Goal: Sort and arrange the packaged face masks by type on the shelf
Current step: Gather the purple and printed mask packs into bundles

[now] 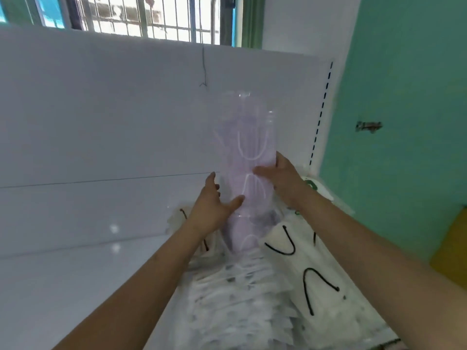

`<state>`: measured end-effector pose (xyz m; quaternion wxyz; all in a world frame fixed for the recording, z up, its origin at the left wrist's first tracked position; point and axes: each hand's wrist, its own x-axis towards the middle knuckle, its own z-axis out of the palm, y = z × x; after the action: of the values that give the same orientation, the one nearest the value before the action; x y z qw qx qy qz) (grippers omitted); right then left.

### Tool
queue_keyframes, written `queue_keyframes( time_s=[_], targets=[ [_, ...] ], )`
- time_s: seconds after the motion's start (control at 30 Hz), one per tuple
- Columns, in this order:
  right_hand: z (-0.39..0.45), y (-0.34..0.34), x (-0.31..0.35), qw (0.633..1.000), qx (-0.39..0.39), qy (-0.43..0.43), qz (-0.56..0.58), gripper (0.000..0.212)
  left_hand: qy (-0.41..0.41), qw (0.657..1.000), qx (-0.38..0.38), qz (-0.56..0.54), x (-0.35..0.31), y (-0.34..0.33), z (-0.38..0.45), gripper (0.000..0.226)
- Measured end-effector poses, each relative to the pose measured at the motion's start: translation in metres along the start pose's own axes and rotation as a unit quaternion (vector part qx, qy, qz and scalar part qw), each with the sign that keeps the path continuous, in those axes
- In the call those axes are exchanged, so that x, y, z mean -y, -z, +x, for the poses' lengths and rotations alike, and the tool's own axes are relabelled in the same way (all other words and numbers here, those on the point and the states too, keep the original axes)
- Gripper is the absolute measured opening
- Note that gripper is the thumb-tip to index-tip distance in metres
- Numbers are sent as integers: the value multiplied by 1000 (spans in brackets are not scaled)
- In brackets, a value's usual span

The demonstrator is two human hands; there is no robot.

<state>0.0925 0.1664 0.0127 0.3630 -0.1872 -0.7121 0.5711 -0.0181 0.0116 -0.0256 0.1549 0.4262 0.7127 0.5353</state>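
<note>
Head view of a white shelf point(75, 286) with a smooth, glossy surface and a flat white back panel point(101, 109). Both hands hold a tall stack of pale pink face masks in clear plastic packaging point(246, 157), standing upright on its lower end against the back panel toward the right of the shelf; white ear loops show as curved lines through the film. The left hand point(212, 208) grips the stack's left edge low down, thumb across the front and fingers behind it. The right hand point(280, 178) grips the right edge higher up, thumb laid flat across the front face and fingers wrapped round the far side. In front of the stack lies a loose, overlapping heap of white packaged masks point(242, 299), crinkled and motion-blurred, so their individual shapes are probably not readable. To the right of the heap lie white masks with black ear loops point(303, 261), the loops forming bold U-shaped curves. A slotted upright point(321, 112) with a row of dark notches bounds the panel on the right, beside a teal wall point(404, 97). A barred window point(151, 16) runs above the panel.
</note>
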Motion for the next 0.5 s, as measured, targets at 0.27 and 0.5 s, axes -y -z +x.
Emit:
queue_keyframes(
  time_s=[0.27,0.5],
  targets=[
    [23,4,-26,990,42,-17,-134,37,-17,989,24,142,3,-5,23,84],
    [25,9,-26,994,70,-76,27,36,-214,921,69,319,-8,-38,-81,67]
  ],
)
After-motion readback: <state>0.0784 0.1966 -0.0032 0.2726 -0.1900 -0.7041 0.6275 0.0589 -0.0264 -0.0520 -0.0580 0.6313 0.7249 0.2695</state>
